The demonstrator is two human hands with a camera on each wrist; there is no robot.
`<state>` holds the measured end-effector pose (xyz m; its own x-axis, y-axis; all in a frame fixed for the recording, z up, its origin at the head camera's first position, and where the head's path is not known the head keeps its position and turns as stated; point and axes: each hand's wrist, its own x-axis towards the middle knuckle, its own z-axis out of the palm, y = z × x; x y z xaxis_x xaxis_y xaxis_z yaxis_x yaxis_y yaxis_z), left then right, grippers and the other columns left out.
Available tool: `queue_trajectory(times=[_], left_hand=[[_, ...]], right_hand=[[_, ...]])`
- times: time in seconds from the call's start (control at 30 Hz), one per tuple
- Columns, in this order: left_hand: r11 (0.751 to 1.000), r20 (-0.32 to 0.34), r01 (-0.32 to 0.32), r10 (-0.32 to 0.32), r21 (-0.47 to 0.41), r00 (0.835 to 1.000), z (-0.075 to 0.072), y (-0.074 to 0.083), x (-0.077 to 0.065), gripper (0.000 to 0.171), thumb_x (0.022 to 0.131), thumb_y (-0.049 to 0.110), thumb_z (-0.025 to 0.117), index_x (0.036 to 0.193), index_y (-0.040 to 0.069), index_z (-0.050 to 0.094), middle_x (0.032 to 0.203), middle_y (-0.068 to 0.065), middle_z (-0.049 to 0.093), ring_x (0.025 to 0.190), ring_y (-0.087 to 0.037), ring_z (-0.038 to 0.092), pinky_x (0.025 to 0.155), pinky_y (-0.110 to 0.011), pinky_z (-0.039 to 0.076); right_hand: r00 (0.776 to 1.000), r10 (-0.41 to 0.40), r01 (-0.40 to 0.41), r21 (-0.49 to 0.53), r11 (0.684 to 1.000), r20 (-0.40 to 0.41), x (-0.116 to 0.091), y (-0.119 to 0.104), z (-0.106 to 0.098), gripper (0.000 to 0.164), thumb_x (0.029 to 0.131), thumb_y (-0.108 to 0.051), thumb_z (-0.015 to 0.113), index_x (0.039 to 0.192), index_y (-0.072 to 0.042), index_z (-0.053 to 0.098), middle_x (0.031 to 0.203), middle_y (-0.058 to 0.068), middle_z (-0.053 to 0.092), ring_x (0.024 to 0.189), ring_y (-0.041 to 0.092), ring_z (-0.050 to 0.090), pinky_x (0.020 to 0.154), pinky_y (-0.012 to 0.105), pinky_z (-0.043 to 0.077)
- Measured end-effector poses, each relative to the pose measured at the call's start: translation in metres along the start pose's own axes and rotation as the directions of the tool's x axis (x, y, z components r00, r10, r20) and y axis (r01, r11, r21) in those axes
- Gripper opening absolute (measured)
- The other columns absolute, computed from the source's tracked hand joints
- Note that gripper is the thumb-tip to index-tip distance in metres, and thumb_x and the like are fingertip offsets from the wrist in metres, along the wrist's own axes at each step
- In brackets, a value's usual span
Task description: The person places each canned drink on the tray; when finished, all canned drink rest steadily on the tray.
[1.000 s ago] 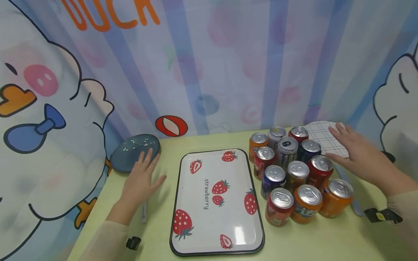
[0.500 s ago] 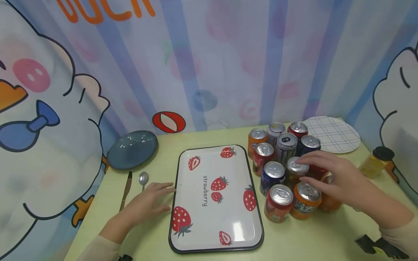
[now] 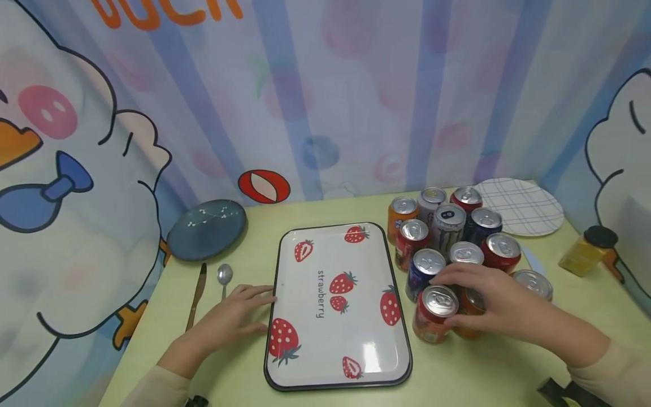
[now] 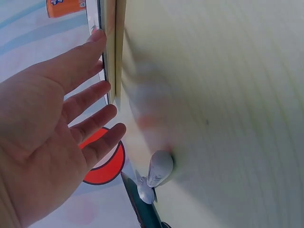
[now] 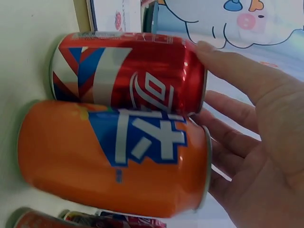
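My left hand reaches to the left edge of the strawberry-printed tray, its fingers nearly straight. In the left wrist view, the left hand's fingertips lie along the tray's rim, and no grip on it shows. My right hand is at the top of the front red soda can, fingers behind it and thumb in front. The right wrist view shows that thumb at the rim of the red can, the other fingers loosely bent. An orange soda can stands close beside it, partly hidden by my hand in the head view.
Several more cans, among them a dark blue can, stand upright in a cluster right of the tray. Behind are a checked plate and a yellow jar. A dark plate, knife and spoon lie left.
My left hand has moved from near the dark plate to the tray's left edge. My right hand has come from beside the checked plate, over the cans, to the front red can.
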<state>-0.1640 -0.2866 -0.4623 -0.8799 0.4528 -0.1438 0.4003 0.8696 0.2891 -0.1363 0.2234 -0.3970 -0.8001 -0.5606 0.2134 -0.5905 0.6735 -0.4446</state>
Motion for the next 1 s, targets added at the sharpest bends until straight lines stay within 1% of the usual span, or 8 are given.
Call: queue_trajectory(times=[0.1, 0.23, 0.3, 0.5, 0.63, 0.8, 0.9, 1.0], left_hand=[[1.0, 0.01, 0.014, -0.014, -0.006, 1.0, 0.0, 0.001, 0.001, 0.061, 0.088, 0.037, 0.082, 0.144, 0.024, 0.062, 0.159, -0.001, 0.05, 0.143, -0.031, 0.045, 0.116, -0.054, 0.045], [1.0, 0.013, 0.019, -0.019, -0.007, 1.0, 0.0, 0.002, 0.002, 0.061, 0.088, 0.038, 0.082, 0.144, 0.024, 0.063, 0.158, -0.001, 0.05, 0.143, -0.031, 0.046, 0.116, -0.054, 0.045], [1.0, 0.007, 0.011, -0.011, -0.002, 1.0, 0.0, 0.003, 0.003, 0.06, 0.088, 0.037, 0.082, 0.143, 0.023, 0.063, 0.158, -0.002, 0.051, 0.142, -0.031, 0.047, 0.116, -0.054, 0.045], [1.0, -0.015, -0.002, 0.003, 0.016, 1.0, 0.001, 0.003, 0.004, 0.059, 0.088, 0.037, 0.082, 0.142, 0.021, 0.064, 0.157, -0.004, 0.051, 0.142, -0.032, 0.047, 0.116, -0.055, 0.045], [1.0, -0.022, -0.009, 0.009, 0.024, 1.0, 0.001, 0.003, 0.004, 0.059, 0.088, 0.037, 0.082, 0.142, 0.021, 0.064, 0.157, -0.005, 0.051, 0.142, -0.033, 0.047, 0.116, -0.055, 0.045], [0.999, -0.031, -0.007, 0.008, 0.046, 0.999, 0.002, 0.003, 0.002, 0.059, 0.088, 0.04, 0.081, 0.143, 0.022, 0.064, 0.157, -0.004, 0.051, 0.142, -0.032, 0.048, 0.115, -0.056, 0.046], [0.998, -0.041, -0.006, 0.008, 0.057, 0.999, 0.002, 0.003, 0.002, 0.06, 0.089, 0.04, 0.081, 0.143, 0.022, 0.064, 0.157, -0.003, 0.051, 0.142, -0.032, 0.048, 0.114, -0.056, 0.047], [0.998, -0.044, -0.008, 0.01, 0.066, 0.999, 0.001, 0.003, 0.002, 0.06, 0.088, 0.04, 0.081, 0.143, 0.021, 0.064, 0.157, -0.003, 0.051, 0.141, -0.032, 0.048, 0.114, -0.055, 0.047]], right_hand=[[0.999, 0.005, -0.004, -0.024, 1.0, 0.049, 0.001, 0.0, 0.002, 0.056, 0.079, -0.052, 0.087, 0.127, -0.029, 0.071, 0.128, -0.008, 0.068, 0.115, 0.016, 0.067, 0.091, 0.041, 0.062], [0.996, 0.0, 0.008, -0.092, 0.996, 0.087, 0.001, -0.001, 0.005, 0.064, 0.075, -0.043, 0.092, 0.131, -0.023, 0.07, 0.13, -0.001, 0.068, 0.117, 0.024, 0.066, 0.092, 0.048, 0.06], [0.996, 0.005, 0.004, -0.105, 0.994, 0.085, 0.0, -0.001, 0.006, 0.064, 0.073, -0.038, 0.095, 0.13, -0.023, 0.07, 0.13, -0.001, 0.067, 0.118, 0.024, 0.066, 0.092, 0.047, 0.06], [1.0, 0.004, -0.004, -0.041, 0.999, 0.016, 0.001, -0.002, 0.01, 0.062, 0.065, -0.029, 0.098, 0.119, -0.029, 0.068, 0.12, -0.015, 0.066, 0.11, 0.007, 0.065, 0.089, 0.034, 0.061], [0.999, -0.016, 0.015, -0.018, 1.0, -0.039, 0.001, -0.002, 0.012, 0.066, 0.059, -0.026, 0.1, 0.115, -0.028, 0.066, 0.115, -0.018, 0.066, 0.105, 0.001, 0.063, 0.087, 0.03, 0.06], [0.993, -0.011, 0.011, -0.001, 1.0, -0.119, 0.004, -0.009, 0.013, 0.072, 0.056, -0.025, 0.102, 0.118, -0.027, 0.064, 0.112, -0.019, 0.066, 0.102, 0.0, 0.063, 0.085, 0.033, 0.062], [0.988, 0.018, -0.014, 0.027, 1.0, -0.152, 0.012, -0.018, 0.014, 0.073, 0.058, -0.026, 0.102, 0.12, -0.028, 0.064, 0.114, -0.019, 0.067, 0.104, 0.001, 0.063, 0.087, 0.037, 0.062], [0.983, 0.044, -0.03, 0.082, 0.996, -0.178, 0.023, -0.029, 0.019, 0.071, 0.06, -0.028, 0.101, 0.121, -0.028, 0.064, 0.117, -0.018, 0.067, 0.108, 0.004, 0.063, 0.092, 0.041, 0.06]])
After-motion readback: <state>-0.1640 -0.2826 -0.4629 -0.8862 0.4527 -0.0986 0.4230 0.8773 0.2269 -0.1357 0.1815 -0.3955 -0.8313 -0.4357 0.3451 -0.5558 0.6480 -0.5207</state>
